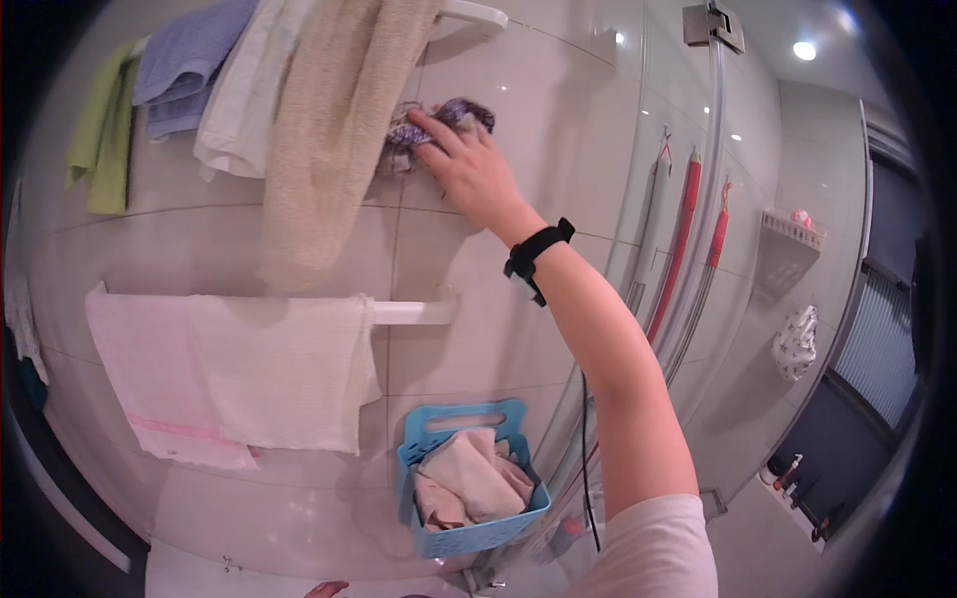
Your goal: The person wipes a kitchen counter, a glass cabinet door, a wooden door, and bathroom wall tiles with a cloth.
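My right hand presses a crumpled purple, white and dark patterned cloth against the tiled wall, its fingers spread over it. A black band is strapped round that wrist. Just left of the cloth hangs a long beige towel from the upper rail. Only a small part of my left hand shows at the lower edge; what it does there is hidden.
White and pink towels hang on a lower rail. Below it, a blue plastic basket holds folded pinkish cloths. A glass door with a metal hinge stands to the right, beside red-handled poles. Purple and green towels hang upper left.
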A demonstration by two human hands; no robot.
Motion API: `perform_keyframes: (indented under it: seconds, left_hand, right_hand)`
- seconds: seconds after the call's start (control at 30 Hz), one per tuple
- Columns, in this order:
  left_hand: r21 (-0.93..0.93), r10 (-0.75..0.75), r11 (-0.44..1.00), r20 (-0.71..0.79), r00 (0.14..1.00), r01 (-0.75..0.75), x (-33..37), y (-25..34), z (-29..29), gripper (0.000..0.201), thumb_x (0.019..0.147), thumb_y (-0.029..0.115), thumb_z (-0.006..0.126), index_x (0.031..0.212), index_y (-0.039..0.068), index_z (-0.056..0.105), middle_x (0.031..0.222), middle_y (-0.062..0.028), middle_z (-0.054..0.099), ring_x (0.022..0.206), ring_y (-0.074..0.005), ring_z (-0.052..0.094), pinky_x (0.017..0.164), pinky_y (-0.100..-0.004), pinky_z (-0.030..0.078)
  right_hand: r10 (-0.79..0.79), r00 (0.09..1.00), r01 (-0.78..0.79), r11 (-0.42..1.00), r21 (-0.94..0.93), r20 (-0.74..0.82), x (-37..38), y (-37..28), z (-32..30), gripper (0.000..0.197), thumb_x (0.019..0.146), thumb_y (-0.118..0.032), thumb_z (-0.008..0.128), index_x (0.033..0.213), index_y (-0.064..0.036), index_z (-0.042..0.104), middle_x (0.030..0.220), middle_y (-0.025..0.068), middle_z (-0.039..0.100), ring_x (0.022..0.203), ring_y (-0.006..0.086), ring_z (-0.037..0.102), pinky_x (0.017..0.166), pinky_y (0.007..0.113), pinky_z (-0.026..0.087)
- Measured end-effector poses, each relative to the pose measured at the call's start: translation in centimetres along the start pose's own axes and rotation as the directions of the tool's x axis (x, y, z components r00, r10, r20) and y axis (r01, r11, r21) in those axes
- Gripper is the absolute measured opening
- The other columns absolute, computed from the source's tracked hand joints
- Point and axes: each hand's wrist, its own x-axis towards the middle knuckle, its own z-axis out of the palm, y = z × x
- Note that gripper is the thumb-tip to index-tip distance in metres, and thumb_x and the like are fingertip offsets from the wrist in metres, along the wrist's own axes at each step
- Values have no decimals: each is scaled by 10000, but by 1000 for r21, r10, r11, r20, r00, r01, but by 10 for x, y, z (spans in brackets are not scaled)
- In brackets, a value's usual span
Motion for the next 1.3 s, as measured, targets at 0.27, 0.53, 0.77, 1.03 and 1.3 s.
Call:
perform_keyframes:
  seconds: [0.27,0.53,0.77,1.03,1.3]
  left_hand:
    - [-57,-92,994,-67,993,88,9,6,60,335,915,195,564,1205,28,577,1233,-181,572,1128,-346,540,950,-405,433]
    - [-406,-377,881,-295,878,242,-58,-29,97,496,812,135,667,1268,22,509,1251,-215,498,1102,-325,555,979,-376,447]
    - [-480,-481,785,-77,873,391,-58,-45,93,513,838,170,647,1308,46,480,1290,-211,442,1197,-346,473,941,-358,458]
    - [-220,-64,973,44,997,72,-13,-21,43,332,921,142,530,1220,-5,541,1238,-181,528,1138,-323,527,937,-422,458]
    - [-31,50,998,55,997,-48,-14,-23,43,328,817,119,642,1134,49,599,1114,-150,616,1015,-318,595,881,-377,478]
  right_hand:
    - [212,896,-223,975,18,-390,-22,139,-7,201,902,-100,467,1066,-53,572,1322,137,483,1178,395,463,978,460,409]
    - [547,717,-678,692,-249,-432,-15,233,-28,307,914,-173,446,1198,-75,511,1346,181,434,1175,384,469,932,460,444]
    - [727,532,-847,468,-253,-435,-34,191,-22,356,899,-140,415,1213,18,477,1199,232,486,1103,407,492,877,457,472]
    - [690,658,-753,591,-290,-301,-148,89,-15,414,895,-88,463,1294,17,436,1234,278,445,1205,458,396,996,484,371]
    - [648,746,-644,761,-83,152,-283,-86,-4,549,837,12,480,1373,8,357,1410,307,283,1332,491,222,1075,532,234]
